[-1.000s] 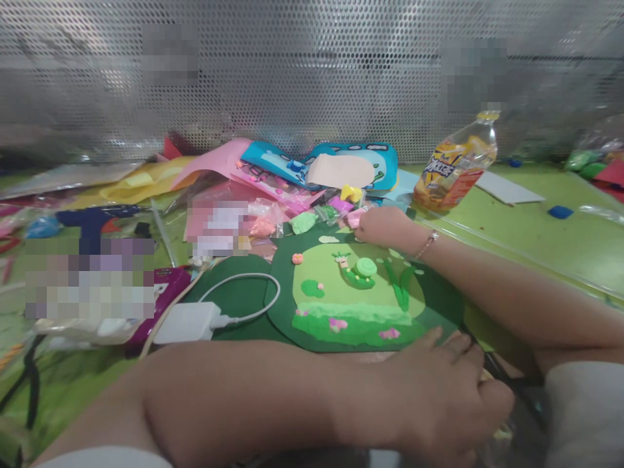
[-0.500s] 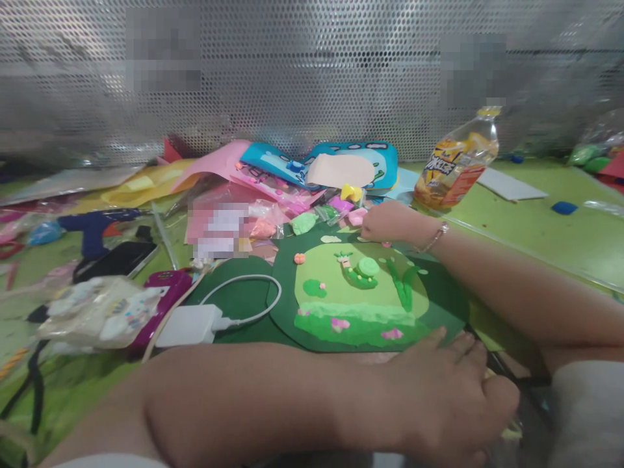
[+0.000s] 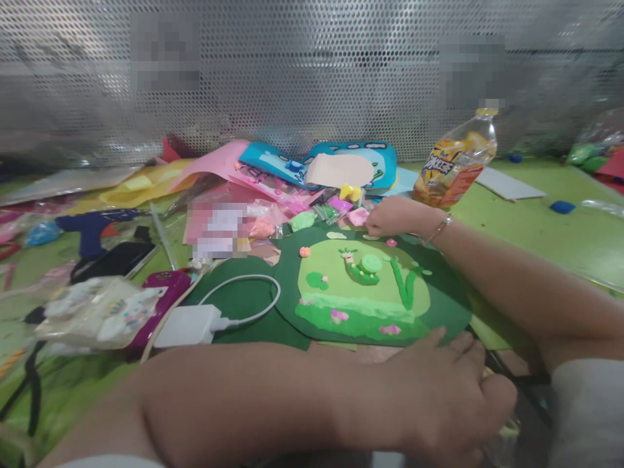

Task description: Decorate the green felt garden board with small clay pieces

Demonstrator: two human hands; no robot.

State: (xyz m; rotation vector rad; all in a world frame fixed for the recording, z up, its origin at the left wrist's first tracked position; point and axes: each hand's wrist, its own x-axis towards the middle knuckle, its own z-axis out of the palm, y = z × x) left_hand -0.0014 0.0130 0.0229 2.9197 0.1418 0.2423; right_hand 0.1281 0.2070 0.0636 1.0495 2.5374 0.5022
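Observation:
A dark green card [image 3: 448, 296] carries a light green panel with a clay snail [image 3: 369, 266], grass stems [image 3: 403, 283] and small pink flowers. Across the card's near right edge lies my left hand [image 3: 439, 396], its fingers stretched out and apart. My right hand [image 3: 402, 218] is at the far edge, with the fingers curled down and their tips hidden. What those fingers hold, if anything, cannot be made out. Beside them are a pink clay packet [image 3: 359, 217] and a pale clay patch [image 3: 370, 237].
A tilted drink bottle [image 3: 458, 159] stands behind my right arm. To the left are a white charger [image 3: 188, 326], a phone [image 3: 117, 260], a blue glue gun [image 3: 90, 227] and a magenta power strip [image 3: 168, 292]. Blue and pink sheets [image 3: 351, 170] lie along the perforated wall.
The dark green card has turned slightly and shifted a little away from me and to the right. Both hands have stayed nearly where they were.

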